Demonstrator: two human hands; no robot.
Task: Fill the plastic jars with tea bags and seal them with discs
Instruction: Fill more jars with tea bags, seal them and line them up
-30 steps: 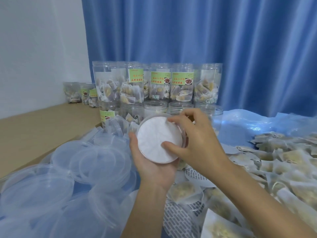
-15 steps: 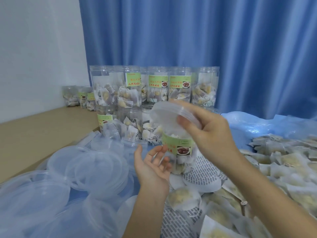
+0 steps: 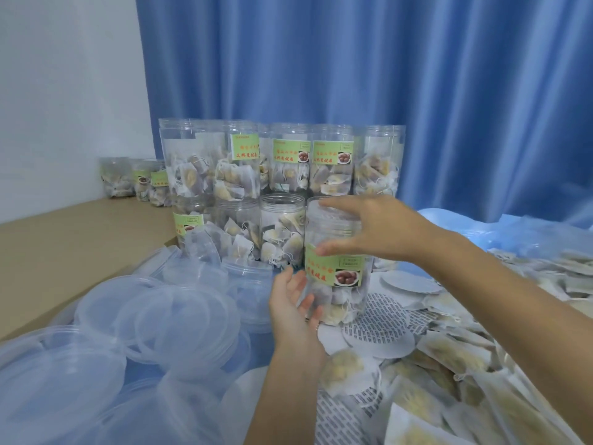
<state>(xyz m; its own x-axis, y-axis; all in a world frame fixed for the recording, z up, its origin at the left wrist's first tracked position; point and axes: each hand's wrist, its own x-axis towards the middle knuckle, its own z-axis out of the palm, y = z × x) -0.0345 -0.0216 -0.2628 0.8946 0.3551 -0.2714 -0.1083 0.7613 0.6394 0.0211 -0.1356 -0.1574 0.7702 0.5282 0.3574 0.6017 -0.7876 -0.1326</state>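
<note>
A clear plastic jar (image 3: 340, 277) with a green label stands upright in the middle, partly filled with tea bags. My right hand (image 3: 382, 229) holds its upper part, fingers over the mouth and thumb on the front wall. My left hand (image 3: 288, 303) is open, palm turned toward the jar, fingertips at its lower left side. White printed sealing discs (image 3: 378, 332) lie under and around the jar. Loose tea bags (image 3: 449, 358) are spread out at the right.
A pile of clear plastic lids (image 3: 179, 319) fills the lower left. Filled labelled jars (image 3: 288, 165) are stacked in two rows just behind the held jar. More small jars (image 3: 138, 181) stand by the wall. The brown tabletop (image 3: 64, 245) shows at left; a blue curtain hangs behind.
The jar was tipped with its white-sealed mouth toward me in both hands. My right hand turned it upright, and my left hand let go and opened beside its base.
</note>
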